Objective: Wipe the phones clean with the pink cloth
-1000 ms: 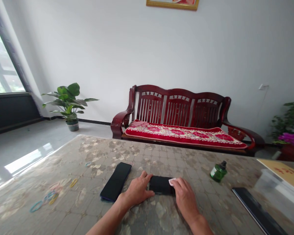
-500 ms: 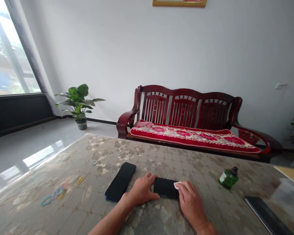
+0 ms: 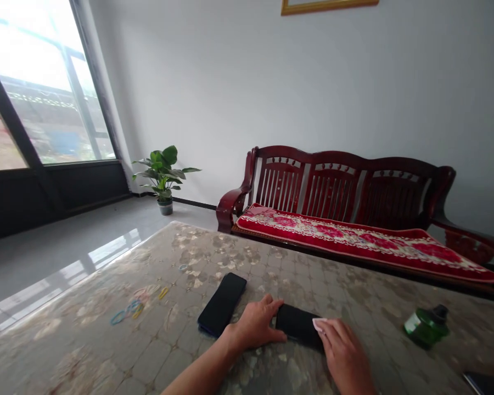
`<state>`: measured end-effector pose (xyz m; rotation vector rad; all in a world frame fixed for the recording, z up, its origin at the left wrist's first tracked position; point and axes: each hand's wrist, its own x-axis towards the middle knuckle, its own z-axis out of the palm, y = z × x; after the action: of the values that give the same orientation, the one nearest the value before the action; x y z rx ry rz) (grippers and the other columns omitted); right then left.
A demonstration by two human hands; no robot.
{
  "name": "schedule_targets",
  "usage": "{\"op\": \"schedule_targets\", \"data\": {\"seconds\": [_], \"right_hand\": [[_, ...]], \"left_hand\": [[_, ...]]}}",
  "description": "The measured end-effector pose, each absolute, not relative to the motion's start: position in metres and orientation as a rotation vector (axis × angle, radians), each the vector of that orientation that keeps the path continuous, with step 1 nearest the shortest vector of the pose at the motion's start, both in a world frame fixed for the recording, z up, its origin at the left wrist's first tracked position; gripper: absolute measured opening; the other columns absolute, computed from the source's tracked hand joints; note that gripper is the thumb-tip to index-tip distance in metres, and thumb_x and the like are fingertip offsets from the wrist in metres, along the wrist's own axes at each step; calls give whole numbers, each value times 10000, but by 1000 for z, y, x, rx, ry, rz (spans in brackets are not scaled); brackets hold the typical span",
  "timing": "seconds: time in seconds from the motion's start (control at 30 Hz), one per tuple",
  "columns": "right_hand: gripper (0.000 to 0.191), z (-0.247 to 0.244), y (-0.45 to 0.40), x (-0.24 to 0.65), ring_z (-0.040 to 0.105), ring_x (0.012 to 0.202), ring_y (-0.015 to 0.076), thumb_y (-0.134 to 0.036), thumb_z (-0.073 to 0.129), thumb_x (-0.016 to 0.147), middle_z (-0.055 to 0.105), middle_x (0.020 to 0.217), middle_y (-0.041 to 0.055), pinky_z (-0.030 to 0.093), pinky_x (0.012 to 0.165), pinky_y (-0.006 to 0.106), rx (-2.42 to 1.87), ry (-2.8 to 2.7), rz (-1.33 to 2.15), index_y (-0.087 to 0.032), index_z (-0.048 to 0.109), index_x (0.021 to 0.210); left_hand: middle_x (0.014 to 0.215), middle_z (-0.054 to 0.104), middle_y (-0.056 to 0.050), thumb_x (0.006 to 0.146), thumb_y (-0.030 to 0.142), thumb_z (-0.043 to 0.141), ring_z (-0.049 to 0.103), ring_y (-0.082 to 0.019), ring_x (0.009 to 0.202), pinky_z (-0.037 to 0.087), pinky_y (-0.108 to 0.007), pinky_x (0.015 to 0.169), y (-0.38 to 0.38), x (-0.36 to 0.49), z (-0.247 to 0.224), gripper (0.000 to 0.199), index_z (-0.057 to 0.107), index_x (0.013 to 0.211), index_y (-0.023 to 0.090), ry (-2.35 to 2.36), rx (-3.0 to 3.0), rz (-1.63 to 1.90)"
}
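A black smartphone [image 3: 297, 325] lies flat on the patterned tablecloth, its long side running left to right. My left hand [image 3: 257, 325] grips its left end between thumb and fingers. At the opposite end, my right hand [image 3: 347, 351] pinches a small white pad [image 3: 318, 322], perhaps cotton or folded tissue, against the dark screen. The fingertips on the pad are partly hidden. Just left of my left hand rests a second dark phone [image 3: 223, 303], with a blue edge showing beneath it.
A green bottle [image 3: 426, 328] with a black cap stands to the right, and another dark device [image 3: 486, 383] lies at the lower right edge. Several coloured bands [image 3: 135, 308] are scattered on the left of the table [image 3: 181, 351]. Beyond it stand a wooden bench [image 3: 333, 186] and a potted plant [image 3: 164, 174].
My view has swung left, so everything appears farther right. Both hands keep their places at the phone's ends, and the white pad stays against the right part of the screen.
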<state>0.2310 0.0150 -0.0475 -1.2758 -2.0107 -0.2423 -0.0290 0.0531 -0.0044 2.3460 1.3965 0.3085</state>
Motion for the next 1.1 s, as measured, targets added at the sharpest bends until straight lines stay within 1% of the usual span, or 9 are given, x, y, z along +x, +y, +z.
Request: {"op": "schedule_targets", "data": {"seconds": [0.17,0.4,0.6,0.73,0.87,1.1], "right_hand": [[299,-52,14,228,647,851,198,-397,380,1031,680,917,36,488,804,327,-1260,-2010,-228,-287,658,1038],[267,-49,6,216,646,888,205,-333,397,1019,683,959,38,488,821,328,-1267,-2088,-159,-308,663,1040],[278,-44,20,238,645,856,213,-323,388,1008,671,914,48,488,791,341,-1369,-1955,-195,-274,661,994],[277,-39,12,236,636,848,205,-270,387,998,662,898,45,477,787,326,-1437,-1969,-152,-262,663,972],[299,-32,0,228,629,841,191,-198,386,979,655,885,40,470,777,300,-1503,-1990,-100,-259,675,938],[301,-11,24,225,615,813,185,-126,424,946,657,854,29,449,767,282,-1620,-2065,-111,-253,689,884]], "left_hand": [[1228,597,-57,706,576,791,641,-300,1037,490,-349,902,54,-29,-7,791,478,1376,294,1399,2332,306],[1211,605,-48,729,570,775,638,-297,1028,488,-355,899,52,-28,-2,758,473,1371,303,1403,2325,283],[1235,595,-52,764,543,745,631,-290,1047,480,-342,905,50,-28,3,708,468,1373,312,1414,2301,239],[1215,604,-44,775,508,741,639,-271,1024,482,-320,881,50,-27,2,691,467,1373,299,1404,2307,255],[1210,606,-39,789,454,731,636,-260,1040,471,-301,882,51,-27,0,684,450,1392,300,1415,2313,232],[1170,621,-36,771,408,737,651,-244,1004,474,-274,853,51,-27,2,657,480,1365,297,1413,2297,272]]}}
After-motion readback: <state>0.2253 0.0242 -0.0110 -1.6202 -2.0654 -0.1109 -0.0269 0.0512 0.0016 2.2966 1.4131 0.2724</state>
